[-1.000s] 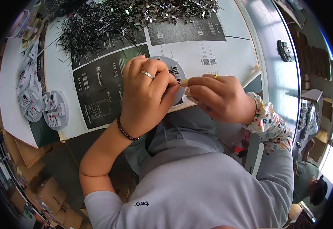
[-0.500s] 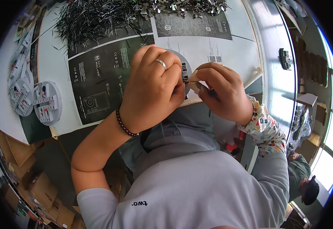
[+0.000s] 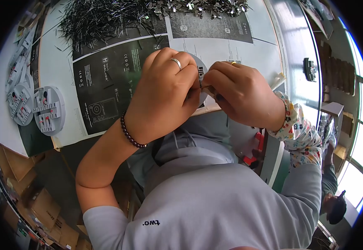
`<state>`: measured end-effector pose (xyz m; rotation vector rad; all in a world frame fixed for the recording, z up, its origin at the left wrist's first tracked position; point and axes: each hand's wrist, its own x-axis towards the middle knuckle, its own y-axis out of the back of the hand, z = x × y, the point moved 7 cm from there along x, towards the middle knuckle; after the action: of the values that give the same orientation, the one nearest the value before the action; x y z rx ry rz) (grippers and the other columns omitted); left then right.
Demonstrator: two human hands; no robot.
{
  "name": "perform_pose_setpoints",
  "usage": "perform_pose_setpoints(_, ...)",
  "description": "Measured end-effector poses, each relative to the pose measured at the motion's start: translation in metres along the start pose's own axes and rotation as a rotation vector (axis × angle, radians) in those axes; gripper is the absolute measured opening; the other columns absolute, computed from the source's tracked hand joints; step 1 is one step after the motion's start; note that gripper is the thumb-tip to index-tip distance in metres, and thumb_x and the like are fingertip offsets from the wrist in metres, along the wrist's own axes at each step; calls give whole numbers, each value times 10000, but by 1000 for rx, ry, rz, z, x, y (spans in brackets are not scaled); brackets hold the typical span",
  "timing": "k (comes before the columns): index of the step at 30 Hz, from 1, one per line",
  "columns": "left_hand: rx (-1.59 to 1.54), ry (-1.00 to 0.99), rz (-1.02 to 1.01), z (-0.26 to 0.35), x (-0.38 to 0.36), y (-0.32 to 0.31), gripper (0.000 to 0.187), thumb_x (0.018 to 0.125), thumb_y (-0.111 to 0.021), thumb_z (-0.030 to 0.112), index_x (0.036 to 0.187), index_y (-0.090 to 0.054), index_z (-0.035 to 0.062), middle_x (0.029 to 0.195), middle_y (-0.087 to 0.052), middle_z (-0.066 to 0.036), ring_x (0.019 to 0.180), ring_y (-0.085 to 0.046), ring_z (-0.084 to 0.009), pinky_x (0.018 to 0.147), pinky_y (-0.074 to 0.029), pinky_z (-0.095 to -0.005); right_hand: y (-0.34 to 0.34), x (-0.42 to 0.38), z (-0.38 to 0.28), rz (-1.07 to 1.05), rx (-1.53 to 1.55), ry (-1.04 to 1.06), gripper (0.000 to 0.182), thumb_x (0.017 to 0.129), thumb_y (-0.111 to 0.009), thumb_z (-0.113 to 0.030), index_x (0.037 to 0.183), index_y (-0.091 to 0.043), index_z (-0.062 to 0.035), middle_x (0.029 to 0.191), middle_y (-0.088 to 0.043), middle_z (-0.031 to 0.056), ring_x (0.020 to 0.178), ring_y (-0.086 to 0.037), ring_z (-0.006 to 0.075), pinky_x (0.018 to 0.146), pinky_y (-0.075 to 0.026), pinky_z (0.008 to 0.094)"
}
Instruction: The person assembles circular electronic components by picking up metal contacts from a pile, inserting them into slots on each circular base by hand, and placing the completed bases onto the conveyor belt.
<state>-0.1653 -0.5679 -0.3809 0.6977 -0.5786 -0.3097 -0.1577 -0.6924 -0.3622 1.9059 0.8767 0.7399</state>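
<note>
My left hand (image 3: 167,89), with a silver ring and a dark bead bracelet, is closed in a pinch over a round grey fixture (image 3: 202,61) near the table's front edge. Facing it, my right hand (image 3: 239,92) is also closed, its fingertips almost touching the left ones. What either hand pinches is too small and covered to name. Between them shows a small dark slotted part (image 3: 201,71) on the fixture. Both hands hide most of the fixture.
Thin dark strips (image 3: 102,25) and small shiny metal pieces (image 3: 206,7) lie heaped at the back. Printed black sheets (image 3: 102,89) cover the table. Another round grey fixture (image 3: 50,111) stands at the left. A person (image 3: 335,206) is at the lower right.
My right hand has moved left and slightly up, closer to my left hand. The pale piece seen at its fingertips is now mostly hidden. The person at the right has shifted.
</note>
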Motion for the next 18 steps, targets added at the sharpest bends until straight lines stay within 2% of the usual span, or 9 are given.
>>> perform_pose_setpoints(3,9,-1,-13,-2,-1,-3,182,708,-730,53,832,-597,57,983,-598,-71,981,-556,-283,937,-433,-431,-2,2,-1,-24,-21,-15,273,714,-714,-2,968,-616,-20,907,-607,111,744,-615,314,637,-530,409)
perform_pose_setpoints(6,43,-9,-11,3,-1,-1,209,710,-743,69,862,-599,55,990,-595,-70,992,-555,-287,950,-430,-442,-5,-3,-1,-72,-55,-40,326,720,-701,-13,1040,-640,1,968,-628,126,784,-634,298,643,-547,394)
perform_pose_setpoints(10,176,-36,9,16,-5,10,260,727,-758,17,927,-597,57,1035,-592,-89,1016,-562,-318,981,-438,-462,1,-21,-25,58,-229,25,422,738,-684,-13,1153,-637,48,1039,-640,159,815,-651,281,648,-558,377)
perform_pose_setpoints(13,82,-33,23,10,-9,5,274,750,-751,5,972,-598,55,1060,-581,-107,1045,-553,-332,1020,-427,-488,-3,-26,-27,-4,-242,22,474,738,-679,-15,1200,-625,77,1079,-639,177,831,-658,275,653,-564,364)
perform_pose_setpoints(18,35,-19,6,8,-8,5,260,751,-738,-25,954,-594,50,1062,-583,-108,1049,-547,-335,994,-437,-473,-6,-28,-29,-30,-305,24,500,742,-684,-29,1225,-627,89,1116,-633,184,839,-660,267,657,-569,352)
